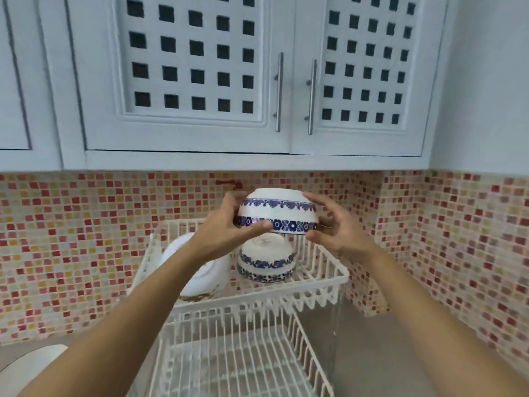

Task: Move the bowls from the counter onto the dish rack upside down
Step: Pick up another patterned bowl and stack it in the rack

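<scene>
Bowl (277, 211) in mid-air at the centre of the frame: white with two bands of blue flowers, turned upside down so its foot points up and its rim faces down. Both hands grip it. The left hand (226, 230) clasps the bowl's left side, thumb laid along the lower blue band and fingers hidden behind the wall. The right hand (333, 224) clasps the right side, fingers curled over the upper shoulder and thumb under the rim.

Directly below the held bowl, in the upper tier of the white wire dish rack (329, 277), sits a second bowl (267, 260) of the same blue pattern, also upside down, its foot ring facing the camera. The two bowls are close; whether they touch cannot be told, since the held bowl's rim overlaps the lower one's foot in the view. To the left of that second bowl, partly behind the left forearm, a white plate (197, 277) stands tilted in the same tier. The lower tier of the rack fills the bottom centre of the frame.

At the lower left edge a white dish (27, 371) shows in part on the grey counter (380, 353). Behind the rack runs a wall of small red, orange and cream mosaic tiles (86, 239), and above it hang pale cabinets (200, 81) with square-holed doors and metal bar handles.
</scene>
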